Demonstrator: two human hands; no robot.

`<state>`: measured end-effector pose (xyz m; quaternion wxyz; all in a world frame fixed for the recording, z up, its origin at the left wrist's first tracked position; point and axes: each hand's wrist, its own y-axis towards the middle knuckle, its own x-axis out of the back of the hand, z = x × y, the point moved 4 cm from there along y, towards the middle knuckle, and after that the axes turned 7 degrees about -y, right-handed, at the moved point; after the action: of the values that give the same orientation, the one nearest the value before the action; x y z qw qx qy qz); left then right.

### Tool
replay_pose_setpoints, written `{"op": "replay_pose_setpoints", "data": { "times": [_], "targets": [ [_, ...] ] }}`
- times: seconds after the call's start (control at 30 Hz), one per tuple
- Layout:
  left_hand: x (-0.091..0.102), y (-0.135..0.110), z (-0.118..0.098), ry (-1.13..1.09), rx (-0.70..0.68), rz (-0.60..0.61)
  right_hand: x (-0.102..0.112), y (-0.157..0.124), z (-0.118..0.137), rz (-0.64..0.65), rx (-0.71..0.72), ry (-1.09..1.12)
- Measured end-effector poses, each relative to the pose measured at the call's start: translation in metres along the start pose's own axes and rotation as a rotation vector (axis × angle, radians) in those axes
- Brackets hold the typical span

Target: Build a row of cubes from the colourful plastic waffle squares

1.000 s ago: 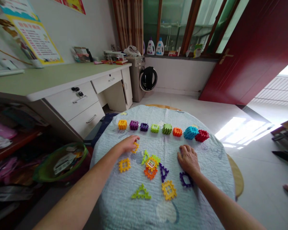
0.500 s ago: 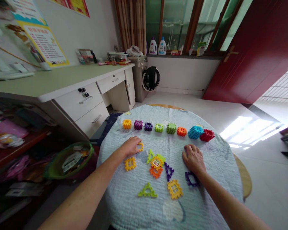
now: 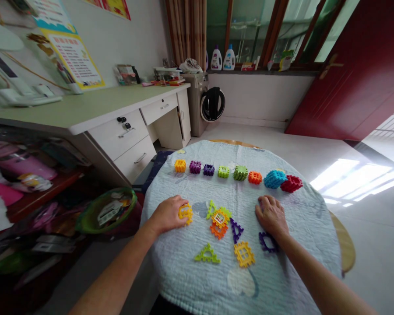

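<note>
My left hand [image 3: 171,213] is at the left of the cloth-covered table, its fingers closed on the edge of a yellow square building block [image 3: 185,213]. The hand covers the left side of that block; whether a second yellow one lies under it I cannot tell. My right hand [image 3: 272,214] rests palm down, fingers loosely bent and apart, with a dark purple square block [image 3: 268,242] by its wrist. Between the hands a yellow window block [image 3: 220,218] overlaps an orange block [image 3: 218,231] and green ones. A purple triangle [image 3: 237,230], another yellow window block [image 3: 244,254] and a green triangle [image 3: 207,254] lie nearer.
Along the far side of the table [image 3: 203,286] runs a row of coloured block stacks, from yellow [image 3: 180,166] to blue [image 3: 275,179] and red [image 3: 291,183]. A green basket [image 3: 85,218] stands at the left, below a desk [image 3: 101,103]. A washing machine [image 3: 194,105] stands behind.
My left hand has drawn a yellow block nearer, to where another yellow block lay apart before. My right hand keeps its place on the cloth. The whole view has shifted slightly.
</note>
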<state>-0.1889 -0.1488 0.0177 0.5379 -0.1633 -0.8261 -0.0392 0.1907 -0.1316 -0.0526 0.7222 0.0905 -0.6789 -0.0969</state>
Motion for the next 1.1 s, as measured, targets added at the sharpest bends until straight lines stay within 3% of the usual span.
{"op": "replay_pose_setpoints", "data": {
  "times": [0.23,0.47,0.7,0.77,0.87,1.0,1.1],
  "targets": [
    [-0.024,-0.011,0.003,0.038,-0.004,0.039,0.002,0.000,0.001,0.011,0.001,-0.006],
    [-0.021,-0.009,0.007,0.008,0.003,0.091,0.000,0.000,-0.001,0.007,-0.001,0.007],
    [-0.017,0.000,-0.002,0.137,-0.017,0.108,0.001,0.000,0.000,-0.007,0.008,0.010],
    [-0.007,0.006,0.000,0.127,-0.058,0.098,0.000,-0.001,0.000,-0.012,0.008,0.007],
    [0.024,0.026,0.013,0.110,-0.106,-0.010,-0.002,0.000,-0.001,-0.012,0.010,0.004],
    [0.071,0.073,0.039,0.120,-0.086,-0.196,-0.003,0.000,-0.001,-0.008,0.013,0.012],
    [0.090,0.112,0.056,0.161,-0.016,-0.211,-0.001,-0.001,0.000,-0.013,0.010,0.023]
  ]
}}
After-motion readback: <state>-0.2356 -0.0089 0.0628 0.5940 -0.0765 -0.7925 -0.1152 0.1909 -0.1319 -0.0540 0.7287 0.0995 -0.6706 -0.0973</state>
